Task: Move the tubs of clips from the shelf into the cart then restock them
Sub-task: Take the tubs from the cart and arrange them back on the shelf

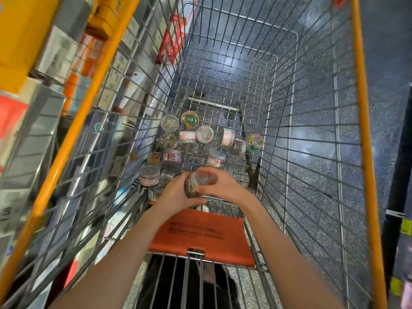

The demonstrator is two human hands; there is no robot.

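Observation:
I look down into a wire cart (289, 121) with orange rails. Both hands reach into its near end and hold one clear tub of metal clips (196, 182) between them. My left hand (176, 192) cups the tub from the left and below. My right hand (225, 186) grips it from the right, fingers curled over its top. Several more small round tubs lie on the cart floor beyond the hands, among them a tub of coloured clips (189, 119), another coloured one (254, 142), and a tub with a pink label (149, 175).
The shelf (55, 70) with boxed stationery and price tags runs along the cart's left side. An orange child-seat flap (200, 235) lies under my forearms. The speckled dark floor (388, 63) shows to the right, and the far half of the cart floor holds nothing.

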